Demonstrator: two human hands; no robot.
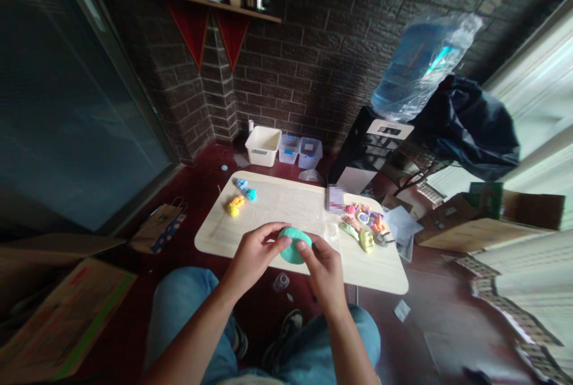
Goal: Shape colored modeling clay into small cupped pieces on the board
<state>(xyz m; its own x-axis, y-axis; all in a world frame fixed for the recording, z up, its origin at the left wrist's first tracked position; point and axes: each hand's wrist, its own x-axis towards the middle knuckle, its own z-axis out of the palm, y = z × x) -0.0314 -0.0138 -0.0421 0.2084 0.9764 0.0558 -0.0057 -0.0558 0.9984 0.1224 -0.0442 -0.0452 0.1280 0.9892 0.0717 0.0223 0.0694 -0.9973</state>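
Note:
A flattened round of mint-green modelling clay [293,248] is held up above the near edge of a low cream table [371,274]. My left hand [262,248] pinches its left side, thumb on the face and fingers behind. On the right side, my right hand [324,262] grips it the same way, with the thumb pressed on its face. Blue clay lumps [250,194] and a yellow-orange lump [234,206] lie at the table's far left. To the right sits a cluster of colourful clay pieces [358,218], with a pale yellow-green lump [367,240] at its near side.
A clear textured mat [286,206] covers much of the tabletop. Behind the table stand a white bin [263,146] and two clear bins [310,152]. A water dispenser [371,146] is at the back right. Cardboard boxes [501,218] flank the right; another carton [76,313] is at left.

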